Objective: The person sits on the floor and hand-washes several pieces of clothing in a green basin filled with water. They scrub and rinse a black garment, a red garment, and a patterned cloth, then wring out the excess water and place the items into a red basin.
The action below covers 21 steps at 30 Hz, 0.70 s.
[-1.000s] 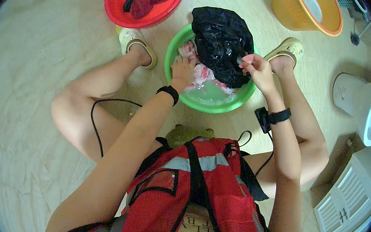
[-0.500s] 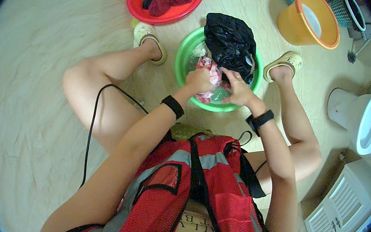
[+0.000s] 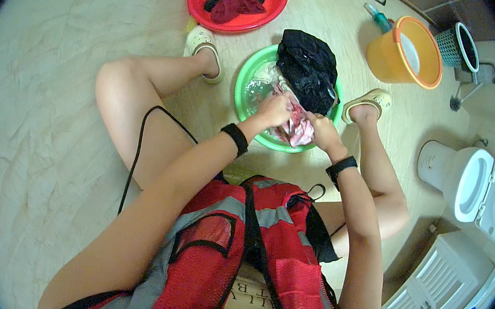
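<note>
A green basin (image 3: 241, 89) of soapy water stands on the floor between my feet. My left hand (image 3: 274, 110) is closed on a wet pink-and-white cloth garment (image 3: 299, 133) over the basin's near side. My right hand (image 3: 325, 133), at the basin's near right, is closed on the same garment, which stretches between the two fists. A bunched black garment (image 3: 309, 66) is heaped on the far right part of the basin, hanging over its rim. Some pale cloth lies in the water beside it. Both wrists wear black bands.
A red basin (image 3: 195, 0) holding dark red and black clothes sits at the far left. Far right are an orange bucket (image 3: 383, 57), a green bottle and a teal basket (image 3: 449, 46). A white toilet (image 3: 466, 181) and a louvered cabinet (image 3: 435, 289) are on the right.
My right hand, spread beside the garment before, has closed on it. The garment has shifted right and is spread between both hands. The whole view has shifted slightly.
</note>
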Each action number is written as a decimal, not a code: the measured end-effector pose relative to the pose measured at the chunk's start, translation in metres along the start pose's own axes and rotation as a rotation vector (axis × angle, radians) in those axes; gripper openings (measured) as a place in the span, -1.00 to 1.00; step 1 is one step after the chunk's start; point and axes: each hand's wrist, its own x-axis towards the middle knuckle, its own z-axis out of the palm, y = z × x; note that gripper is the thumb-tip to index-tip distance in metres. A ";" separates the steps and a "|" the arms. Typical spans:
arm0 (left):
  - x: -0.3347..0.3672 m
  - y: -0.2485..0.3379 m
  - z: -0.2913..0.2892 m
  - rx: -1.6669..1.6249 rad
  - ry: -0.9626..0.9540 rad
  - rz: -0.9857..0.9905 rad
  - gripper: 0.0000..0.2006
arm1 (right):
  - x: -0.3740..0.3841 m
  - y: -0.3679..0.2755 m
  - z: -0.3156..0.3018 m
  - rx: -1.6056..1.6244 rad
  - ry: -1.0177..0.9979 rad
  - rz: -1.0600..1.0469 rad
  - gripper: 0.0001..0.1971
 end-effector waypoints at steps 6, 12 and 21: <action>0.046 -0.051 -0.028 0.496 0.010 -0.182 -0.61 | -0.004 0.019 -0.007 -0.436 -0.124 -0.072 -0.69; 0.084 -0.099 0.008 0.661 0.047 0.122 -0.61 | -0.014 -0.012 0.019 -0.632 -0.350 0.117 -0.46; 0.095 -0.120 0.023 0.479 -0.265 0.035 -0.64 | 0.009 -0.001 0.063 -0.651 -0.326 0.294 -0.17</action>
